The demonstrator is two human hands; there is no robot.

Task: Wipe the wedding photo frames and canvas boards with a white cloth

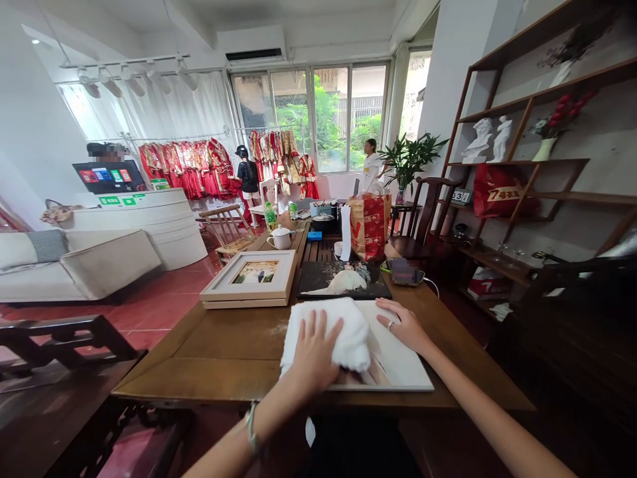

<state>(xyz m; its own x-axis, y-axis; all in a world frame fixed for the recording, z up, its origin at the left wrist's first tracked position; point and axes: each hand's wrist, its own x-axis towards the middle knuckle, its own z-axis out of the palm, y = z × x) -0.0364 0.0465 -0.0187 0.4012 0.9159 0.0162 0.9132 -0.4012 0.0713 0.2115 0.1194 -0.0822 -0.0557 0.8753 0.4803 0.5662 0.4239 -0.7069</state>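
Observation:
My left hand lies with fingers spread on a folded white towel, pressing it flat against a pale photo panel. The panel rests on the wooden table near its front edge, and the towel covers much of its left half. On the panel's upper right part sits my right hand, a ring on one finger, its fingers stretched out and holding nothing. Just behind the panel lies a dark photo album or panel showing a white gown.
Two stacked picture frames stand on the table's left side. Farther back are a white teapot, a green bottle, a red paper bag and a phone with a cable. Wooden chairs flank the table; people stand near the garment racks and window.

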